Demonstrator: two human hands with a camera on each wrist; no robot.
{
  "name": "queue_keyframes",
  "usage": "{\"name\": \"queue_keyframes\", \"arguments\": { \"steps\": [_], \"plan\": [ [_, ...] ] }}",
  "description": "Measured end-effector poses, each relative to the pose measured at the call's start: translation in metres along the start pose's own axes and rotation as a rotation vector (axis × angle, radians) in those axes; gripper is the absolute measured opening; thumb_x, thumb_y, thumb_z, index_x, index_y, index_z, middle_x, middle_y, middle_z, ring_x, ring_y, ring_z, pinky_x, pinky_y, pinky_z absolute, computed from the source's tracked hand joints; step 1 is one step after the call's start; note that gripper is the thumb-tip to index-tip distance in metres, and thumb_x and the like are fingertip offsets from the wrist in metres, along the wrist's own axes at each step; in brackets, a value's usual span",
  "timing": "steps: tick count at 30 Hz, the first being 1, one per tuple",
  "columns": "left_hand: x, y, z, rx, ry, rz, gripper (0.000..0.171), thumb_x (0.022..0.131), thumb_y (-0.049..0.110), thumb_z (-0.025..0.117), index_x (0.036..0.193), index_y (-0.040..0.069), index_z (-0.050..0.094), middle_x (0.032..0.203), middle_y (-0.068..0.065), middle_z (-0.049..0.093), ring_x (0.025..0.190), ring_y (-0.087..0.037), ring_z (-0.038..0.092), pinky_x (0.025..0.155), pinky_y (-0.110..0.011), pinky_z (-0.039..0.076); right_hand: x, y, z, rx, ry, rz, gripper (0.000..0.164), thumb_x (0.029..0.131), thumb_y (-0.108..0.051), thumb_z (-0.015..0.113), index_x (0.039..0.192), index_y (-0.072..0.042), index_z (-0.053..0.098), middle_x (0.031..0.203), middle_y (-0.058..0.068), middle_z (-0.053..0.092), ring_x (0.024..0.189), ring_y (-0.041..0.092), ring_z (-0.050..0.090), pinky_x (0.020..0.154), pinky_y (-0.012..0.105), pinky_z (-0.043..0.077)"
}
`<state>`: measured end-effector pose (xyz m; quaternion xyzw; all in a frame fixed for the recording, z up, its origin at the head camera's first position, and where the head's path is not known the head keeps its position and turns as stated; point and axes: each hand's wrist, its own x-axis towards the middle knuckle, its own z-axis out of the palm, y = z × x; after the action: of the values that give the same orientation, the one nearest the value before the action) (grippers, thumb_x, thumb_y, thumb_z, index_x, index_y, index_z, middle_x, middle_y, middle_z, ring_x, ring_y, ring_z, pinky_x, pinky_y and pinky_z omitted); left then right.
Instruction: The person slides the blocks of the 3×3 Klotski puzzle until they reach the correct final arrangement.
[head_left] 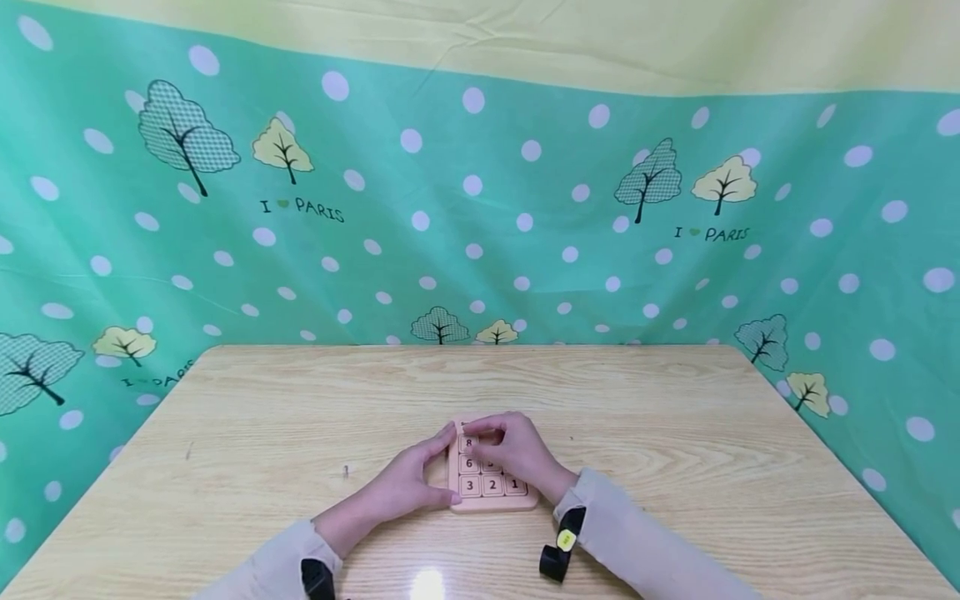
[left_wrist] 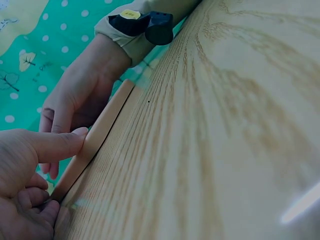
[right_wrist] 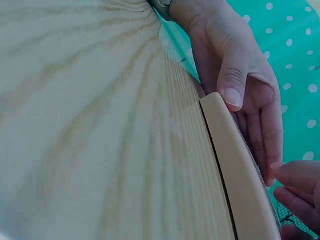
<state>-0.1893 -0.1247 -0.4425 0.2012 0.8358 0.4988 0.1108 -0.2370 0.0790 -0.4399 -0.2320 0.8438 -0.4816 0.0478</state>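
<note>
A wooden sliding number puzzle (head_left: 495, 504) lies flat near the table's front edge, in the head view's lower middle. Its visible tiles read 8, 6, 3, 2 and 1; others are hidden under the right hand. My left hand (head_left: 408, 482) holds the puzzle's left side, thumb at the near corner and fingers toward the far one. Over the upper tiles bends my right hand (head_left: 517, 450), its index finger and thumb at the left column by the 8 tile. In the left wrist view, the left thumb (left_wrist: 62, 145) presses the frame's edge (left_wrist: 95, 135).
The puzzle rests on a wood-grain table (head_left: 262, 417). Behind it hangs a green dotted cloth (head_left: 480, 225) with printed trees. A black strap (head_left: 570, 525) sits on the right wrist, another black strap (head_left: 317, 577) on the left.
</note>
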Motion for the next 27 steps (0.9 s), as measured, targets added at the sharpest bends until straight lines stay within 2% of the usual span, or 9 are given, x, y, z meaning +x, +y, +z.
{"name": "queue_keyframes", "arguments": {
  "steps": [4, 9, 27],
  "plan": [
    [0.0, 0.0, 0.0, -0.002, -0.003, 0.005, 0.095, 0.072, 0.02, 0.08, 0.146, -0.002, 0.024, 0.154, -0.014, 0.019, 0.142, -0.032, 0.017, 0.115, -0.047, 0.012, 0.0, -0.001, 0.003, 0.011, 0.01, 0.011, 0.029, 0.078, -0.018, 0.076, 0.106, -0.01, 0.072, 0.103, 0.002, 0.07, 0.074, 0.011, 0.053, 0.062, 0.02, 0.046],
    [0.0, 0.0, -0.001, -0.005, -0.007, 0.009, 0.095, 0.072, 0.019, 0.08, 0.146, -0.003, 0.024, 0.154, -0.015, 0.019, 0.142, -0.032, 0.017, 0.115, -0.047, 0.012, 0.0, -0.004, 0.006, -0.014, 0.055, 0.022, 0.027, 0.078, -0.018, 0.076, 0.103, -0.011, 0.073, 0.099, 0.0, 0.07, 0.081, 0.015, 0.048, 0.068, 0.023, 0.041],
    [0.0, 0.001, -0.001, -0.002, -0.001, -0.002, 0.095, 0.072, 0.019, 0.08, 0.147, 0.0, 0.024, 0.154, -0.013, 0.019, 0.141, -0.034, 0.016, 0.115, -0.049, 0.011, 0.001, -0.01, 0.012, -0.075, 0.109, 0.008, 0.022, 0.076, -0.017, 0.078, 0.097, -0.013, 0.075, 0.092, -0.003, 0.071, 0.08, 0.014, 0.045, 0.067, 0.023, 0.038]
  ]
}}
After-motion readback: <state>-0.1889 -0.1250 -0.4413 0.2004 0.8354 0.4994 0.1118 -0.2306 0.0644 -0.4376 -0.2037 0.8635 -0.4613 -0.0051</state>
